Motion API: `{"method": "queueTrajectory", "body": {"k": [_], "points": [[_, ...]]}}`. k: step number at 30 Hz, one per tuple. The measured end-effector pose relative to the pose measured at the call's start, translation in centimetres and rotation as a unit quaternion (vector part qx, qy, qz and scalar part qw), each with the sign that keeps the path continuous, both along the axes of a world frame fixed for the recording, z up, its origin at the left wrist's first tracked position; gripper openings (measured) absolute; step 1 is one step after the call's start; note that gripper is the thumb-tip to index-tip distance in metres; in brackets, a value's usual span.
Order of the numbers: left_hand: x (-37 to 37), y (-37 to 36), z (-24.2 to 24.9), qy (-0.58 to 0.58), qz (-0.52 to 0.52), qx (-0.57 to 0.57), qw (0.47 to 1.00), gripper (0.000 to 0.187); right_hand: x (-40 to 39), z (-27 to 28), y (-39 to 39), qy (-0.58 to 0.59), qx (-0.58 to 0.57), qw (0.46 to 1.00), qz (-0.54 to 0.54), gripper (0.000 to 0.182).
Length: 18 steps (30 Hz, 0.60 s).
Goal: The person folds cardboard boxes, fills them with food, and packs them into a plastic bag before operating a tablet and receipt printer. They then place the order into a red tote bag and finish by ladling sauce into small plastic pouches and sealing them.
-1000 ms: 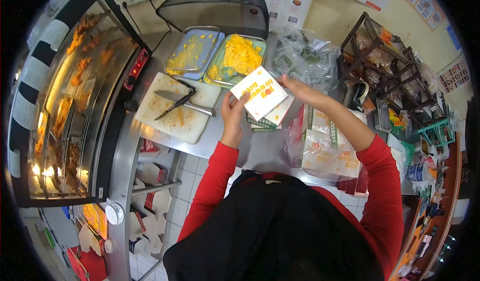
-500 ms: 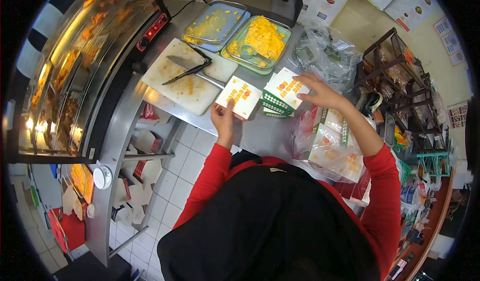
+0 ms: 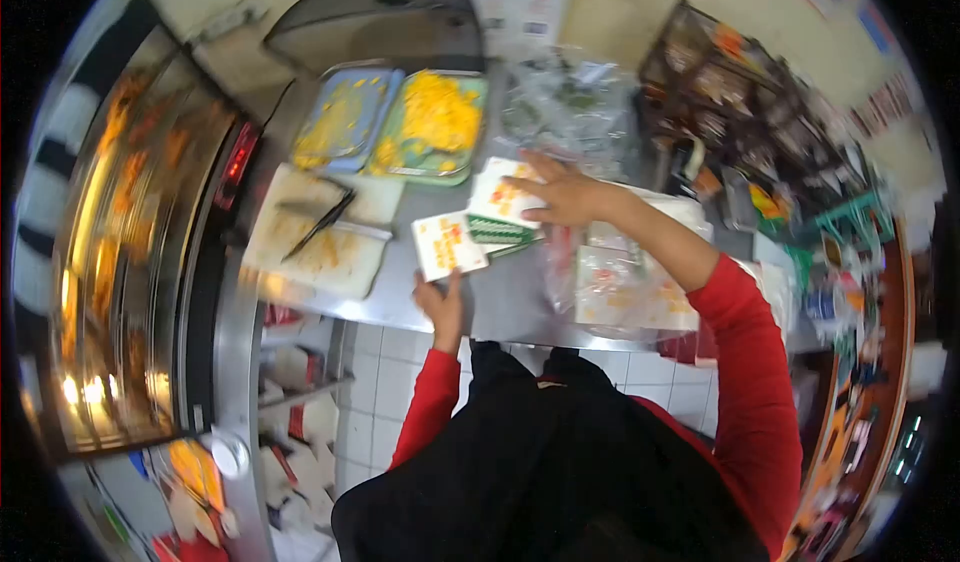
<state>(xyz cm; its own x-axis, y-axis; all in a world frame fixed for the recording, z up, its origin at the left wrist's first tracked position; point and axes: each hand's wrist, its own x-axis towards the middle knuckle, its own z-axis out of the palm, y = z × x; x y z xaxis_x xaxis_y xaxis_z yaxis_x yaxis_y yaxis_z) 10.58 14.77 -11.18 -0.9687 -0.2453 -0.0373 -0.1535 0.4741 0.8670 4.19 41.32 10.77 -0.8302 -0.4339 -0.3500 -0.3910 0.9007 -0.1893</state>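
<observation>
My left hand (image 3: 440, 307) has its thumb and fingers at the lower edge of a flat white food box (image 3: 449, 247) with orange lettering, which lies partly against a stack. My right hand (image 3: 570, 197) reaches over that stack of food boxes (image 3: 500, 230), fingers spread across the top one. Green patterned sides show on the stacked boxes. To the left is a white cutting board (image 3: 345, 272) with black tongs (image 3: 320, 225) and a knife (image 3: 362, 230) on it; the board is stained with crumbs.
Behind the boxes stand a tray of yellow food (image 3: 440, 112) and a blue tray (image 3: 345, 122) with yellow remains. A lit food display (image 3: 120, 262) is at left. Plastic bags (image 3: 560, 112), bagged boxes (image 3: 640, 282) and a dark rack (image 3: 740, 92) are at right.
The camera view has turned and shifted, with some blur. My left hand has slid to the box's lower edge; its thumb lay on top before. My right hand reaches further across the stack.
</observation>
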Motion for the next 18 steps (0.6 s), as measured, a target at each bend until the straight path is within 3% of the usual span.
{"method": "queueTrajectory", "body": {"k": [2, 3, 5, 7, 9, 10, 11, 13, 14, 16, 18], "points": [[0.3, 0.5, 0.8, -0.056, 0.051, 0.053, 0.996, 0.08, 1.6, 2.0, 0.2, 0.051, 0.02, 0.998, -0.009, 0.07], [1.8, 1.8, 2.9, -0.027, 0.087, 0.112, 0.99, 0.076, 2.8, 3.2, -0.1, 0.066, 0.037, 0.996, -0.038, 0.071], [5.1, 4.8, 8.4, 0.072, 0.14, 0.277, 0.948, 0.066, 6.8, 6.6, 0.5, 0.137, -0.046, 0.989, -0.022, 0.071], [8.6, 8.0, 14.7, 0.199, 0.058, 0.204, 0.957, 0.056, 11.1, 8.1, 0.8, 0.147, -0.161, 0.976, -0.015, 0.071], [10.7, 11.7, 16.3, 0.29, -0.014, 0.281, 0.915, 0.054, 16.9, 7.4, 0.5, 0.237, -0.258, 0.937, -0.01, 0.072], [13.0, 14.4, 18.4, 0.303, -0.078, 0.428, 0.848, 0.062, 19.7, 6.7, 0.7, 0.196, -0.352, 0.915, 0.025, 0.075], [14.4, 17.0, 18.9, 0.313, -0.101, 0.434, 0.838, 0.064, 22.6, 5.5, 1.1, 0.154, -0.443, 0.881, 0.064, 0.078], [17.5, 21.6, 19.5, 0.331, -0.137, 0.439, 0.824, 0.067, 29.4, 2.2, 2.3, 0.249, -0.494, 0.83, 0.077, 0.083], [18.8, 24.0, 19.9, 0.344, -0.152, 0.44, 0.816, 0.068, 32.3, 2.0, 4.1, 0.287, -0.53, 0.797, 0.046, 0.087], [21.0, 28.6, 21.0, 0.375, -0.19, 0.438, 0.795, 0.072, 39.5, 1.1, 9.3, 0.09, -0.633, 0.765, -0.081, 0.074], [26.6, 34.3, 22.9, 0.353, -0.212, 0.444, 0.796, 0.057, 46.3, 0.1, 15.3, 0.116, -0.647, 0.737, -0.158, 0.053]]}}
